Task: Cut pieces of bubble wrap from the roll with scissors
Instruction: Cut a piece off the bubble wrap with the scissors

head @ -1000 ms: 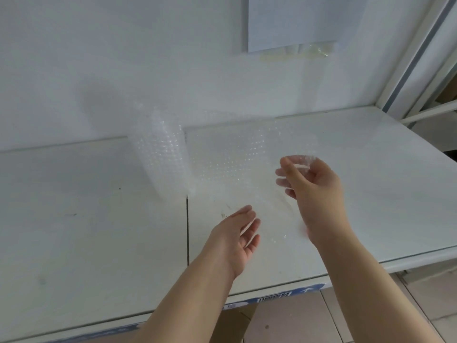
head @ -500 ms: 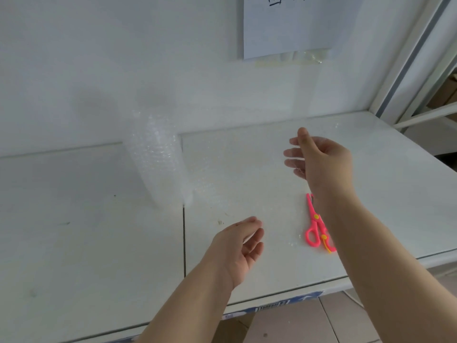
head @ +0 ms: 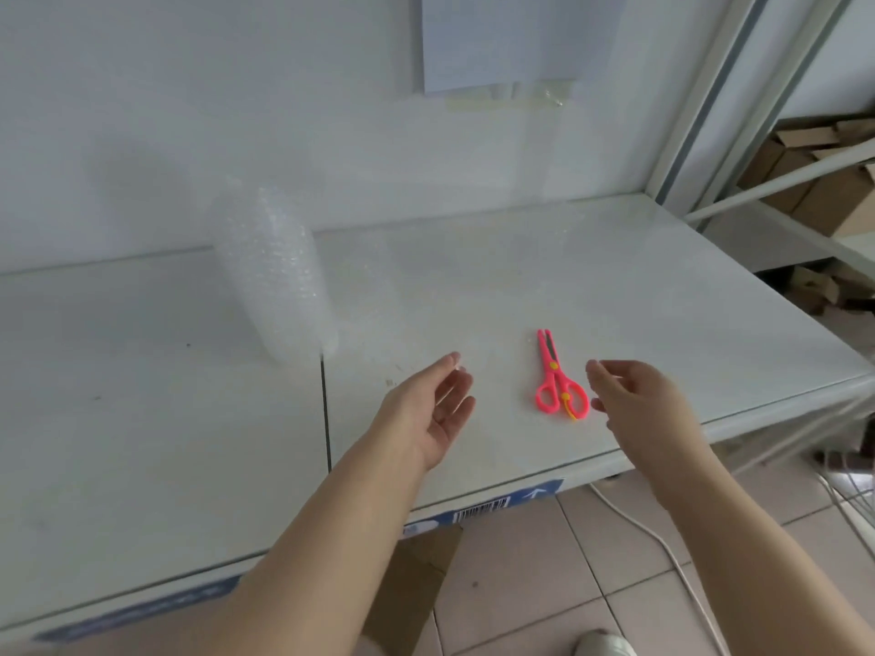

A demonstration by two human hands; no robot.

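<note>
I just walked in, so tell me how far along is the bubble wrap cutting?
Done: the roll stands upright with a sheet pulled out flat across the table. In hand: nothing; the left hand and right hand are open, flanking the shut scissors. Left: pick them up and cut.

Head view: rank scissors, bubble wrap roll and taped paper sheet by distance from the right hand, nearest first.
From the right hand:
1. Pink scissors, just left of it on the table.
2. Bubble wrap roll, standing far left.
3. Paper sheet, up on the wall.

One bubble wrap roll, one pair of scissors, two empty hands.
</note>
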